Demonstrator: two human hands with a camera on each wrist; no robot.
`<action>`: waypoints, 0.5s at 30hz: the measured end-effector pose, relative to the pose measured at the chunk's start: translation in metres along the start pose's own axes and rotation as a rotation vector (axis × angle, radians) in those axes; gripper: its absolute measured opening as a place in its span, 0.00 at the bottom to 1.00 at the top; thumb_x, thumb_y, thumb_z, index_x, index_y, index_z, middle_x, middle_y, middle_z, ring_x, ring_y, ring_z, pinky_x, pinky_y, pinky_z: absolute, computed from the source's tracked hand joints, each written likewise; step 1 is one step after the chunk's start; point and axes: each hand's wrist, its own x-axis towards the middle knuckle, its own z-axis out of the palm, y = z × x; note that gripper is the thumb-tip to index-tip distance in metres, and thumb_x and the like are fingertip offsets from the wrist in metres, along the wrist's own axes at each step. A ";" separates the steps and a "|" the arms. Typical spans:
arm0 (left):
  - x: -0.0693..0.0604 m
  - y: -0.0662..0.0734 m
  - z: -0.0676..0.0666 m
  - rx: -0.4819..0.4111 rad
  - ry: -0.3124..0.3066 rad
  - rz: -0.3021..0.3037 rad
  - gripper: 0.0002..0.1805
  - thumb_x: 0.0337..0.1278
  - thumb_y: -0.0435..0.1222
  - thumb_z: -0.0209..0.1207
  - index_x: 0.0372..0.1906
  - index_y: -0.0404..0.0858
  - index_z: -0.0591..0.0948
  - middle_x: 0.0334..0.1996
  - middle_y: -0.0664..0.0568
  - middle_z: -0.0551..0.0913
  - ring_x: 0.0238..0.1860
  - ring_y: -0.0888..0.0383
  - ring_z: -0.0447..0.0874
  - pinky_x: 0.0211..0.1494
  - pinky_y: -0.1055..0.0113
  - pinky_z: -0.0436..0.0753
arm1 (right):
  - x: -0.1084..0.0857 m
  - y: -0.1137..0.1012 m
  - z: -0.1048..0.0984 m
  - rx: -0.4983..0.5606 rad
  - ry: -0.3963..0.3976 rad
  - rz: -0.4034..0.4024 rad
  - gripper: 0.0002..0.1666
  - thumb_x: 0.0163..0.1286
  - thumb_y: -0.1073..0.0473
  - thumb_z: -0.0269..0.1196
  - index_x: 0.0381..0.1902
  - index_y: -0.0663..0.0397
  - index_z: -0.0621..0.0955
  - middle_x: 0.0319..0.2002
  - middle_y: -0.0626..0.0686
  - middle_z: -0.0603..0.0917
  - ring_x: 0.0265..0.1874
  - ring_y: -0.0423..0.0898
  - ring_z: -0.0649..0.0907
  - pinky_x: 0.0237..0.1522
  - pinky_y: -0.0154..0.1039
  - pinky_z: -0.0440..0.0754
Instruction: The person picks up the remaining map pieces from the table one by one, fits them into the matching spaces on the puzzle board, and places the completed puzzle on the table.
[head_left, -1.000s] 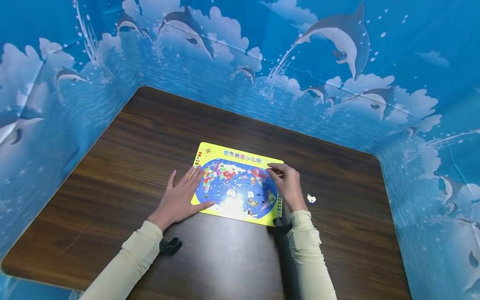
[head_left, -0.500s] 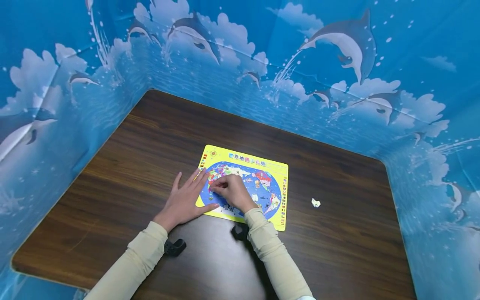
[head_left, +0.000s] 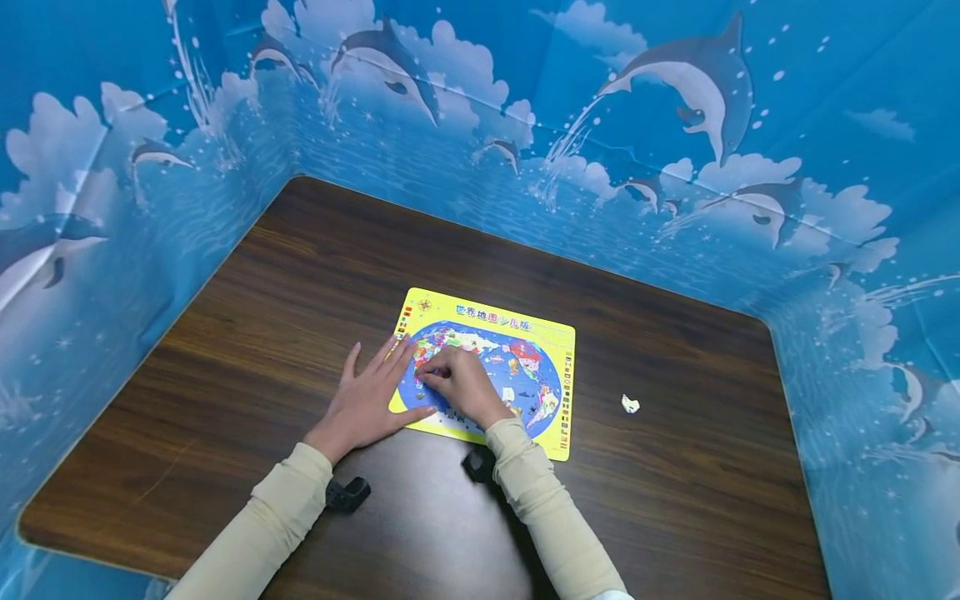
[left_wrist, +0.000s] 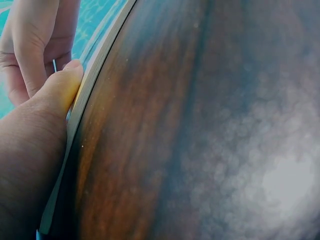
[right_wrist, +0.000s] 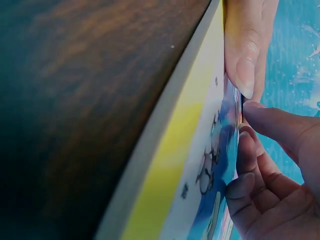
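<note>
A yellow-bordered world map puzzle board (head_left: 551,331) lies flat on the dark wooden table. On its left side rests my left hand (head_left: 363,408), fingers spread and the thumb along the near edge. Over the left part of the map, close to those fingers, is my right hand (head_left: 465,387). Its thumb and fingertips pinch a small thin puzzle piece (right_wrist: 243,111), seen edge-on in the right wrist view and mostly covered by the fingers. Just above it in that view hangs the left thumb. The map beneath the right hand is hidden.
A small white piece (head_left: 630,404) lies on the table (head_left: 697,467) to the right of the board. Blue curtains (head_left: 465,150) printed with dolphins stand around the back and sides of the table.
My right hand has moved left from the board's upper right corner to the left part of the map. In the last half second it has barely shifted. My left hand stays on the board.
</note>
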 end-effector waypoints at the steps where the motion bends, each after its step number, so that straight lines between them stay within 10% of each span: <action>1: 0.000 0.000 0.000 0.000 0.001 0.000 0.59 0.61 0.73 0.53 0.85 0.42 0.48 0.85 0.51 0.45 0.84 0.50 0.36 0.78 0.36 0.28 | -0.001 -0.001 0.000 -0.006 -0.002 -0.008 0.06 0.70 0.64 0.70 0.43 0.57 0.92 0.38 0.50 0.90 0.35 0.41 0.83 0.38 0.31 0.80; 15: 0.001 -0.001 0.001 0.026 0.014 0.008 0.59 0.60 0.74 0.53 0.84 0.42 0.50 0.84 0.50 0.47 0.84 0.48 0.38 0.79 0.35 0.30 | -0.010 -0.005 -0.003 -0.074 0.039 -0.046 0.09 0.71 0.59 0.70 0.45 0.56 0.91 0.39 0.50 0.87 0.35 0.42 0.81 0.38 0.32 0.79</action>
